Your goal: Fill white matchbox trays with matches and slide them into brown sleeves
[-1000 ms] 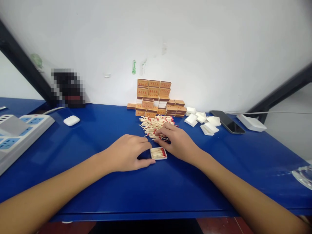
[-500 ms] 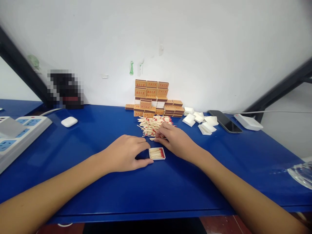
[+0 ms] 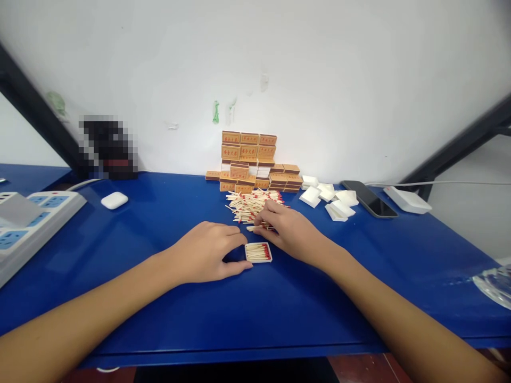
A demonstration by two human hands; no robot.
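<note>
A small white matchbox tray (image 3: 258, 252) filled with red-tipped matches lies on the blue table (image 3: 159, 298). My left hand (image 3: 205, 252) rests beside it, thumb and fingers pinching the tray's left side. My right hand (image 3: 289, 232) sits just behind the tray, fingers curled and pinching a few matches at the near edge of the loose match pile (image 3: 251, 205). Behind the pile stand stacked orange matchboxes (image 3: 249, 159) against the wall.
Several empty white trays (image 3: 329, 199) lie right of the pile, then a black phone (image 3: 369, 198) and a white adapter (image 3: 407, 200). A power strip (image 3: 27, 223) and a white earbud case (image 3: 114, 200) are at the left. A clear object (image 3: 493, 282) sits at the right edge.
My right hand has shifted slightly back toward the match pile, fingers gathering matches. The left hand and the tray have stayed put.
</note>
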